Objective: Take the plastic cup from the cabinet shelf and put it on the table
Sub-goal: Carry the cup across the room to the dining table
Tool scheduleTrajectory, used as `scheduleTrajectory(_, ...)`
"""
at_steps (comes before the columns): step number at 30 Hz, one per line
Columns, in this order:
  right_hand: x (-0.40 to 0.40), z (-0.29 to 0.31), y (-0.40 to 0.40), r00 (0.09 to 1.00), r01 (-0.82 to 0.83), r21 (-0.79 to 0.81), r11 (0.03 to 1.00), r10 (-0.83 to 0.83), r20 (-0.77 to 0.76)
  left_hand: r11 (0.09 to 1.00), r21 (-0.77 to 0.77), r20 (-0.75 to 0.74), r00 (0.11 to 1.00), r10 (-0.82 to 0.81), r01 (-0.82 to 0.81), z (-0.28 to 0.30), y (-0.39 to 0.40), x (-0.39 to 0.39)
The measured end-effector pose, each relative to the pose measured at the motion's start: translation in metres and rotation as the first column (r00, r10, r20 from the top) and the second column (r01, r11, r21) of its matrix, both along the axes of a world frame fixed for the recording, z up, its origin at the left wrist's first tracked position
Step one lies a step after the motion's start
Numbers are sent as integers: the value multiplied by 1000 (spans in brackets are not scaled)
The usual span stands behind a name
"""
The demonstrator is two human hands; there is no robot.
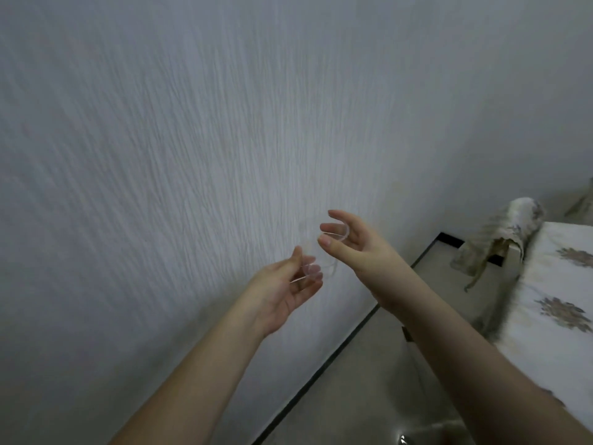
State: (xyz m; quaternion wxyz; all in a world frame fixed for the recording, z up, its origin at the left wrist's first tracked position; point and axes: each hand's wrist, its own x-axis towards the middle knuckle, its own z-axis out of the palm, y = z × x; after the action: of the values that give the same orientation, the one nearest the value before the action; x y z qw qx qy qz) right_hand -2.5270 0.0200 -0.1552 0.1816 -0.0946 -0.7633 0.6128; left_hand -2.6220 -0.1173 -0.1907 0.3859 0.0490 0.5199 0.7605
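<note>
A clear plastic cup is held in the air between both hands, in front of a white textured wall. It is see-through and its outline is faint; only thin rim lines show near each hand. My left hand grips its lower left end, and the fingertips show through the plastic. My right hand curls thumb and fingers around its upper right end. Neither the cabinet shelf nor a table is in view.
The wall fills the left and top. A dark baseboard runs along a beige tiled floor. A bed with a floral sheet stands at the right, with bunched patterned fabric at its far end.
</note>
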Motion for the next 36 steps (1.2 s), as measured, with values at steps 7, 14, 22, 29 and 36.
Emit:
scheduleTrajectory(7,-27,-11,36,977,208,-8,978,-208,-37,976,3,-19,976,-219,219,-4,53,-54)
scheduleTrajectory(14,-17,-21,105,935,348,-55,936,-351,-49,910,-10,-48,908,-415,415,-11,143,-64)
scheduleTrajectory(22,8,-33,219,875,466,-122,876,-477,-83,831,22,-23,831,-555,556,-25,283,-52)
scheduleTrajectory(29,43,-36,313,831,543,-145,827,-554,-53,747,3,-40,746,-664,665,-34,394,-31)
scheduleTrajectory(36,90,-56,361,716,688,-159,708,-698,-14,642,-74,-4,643,-765,763,-56,476,5)
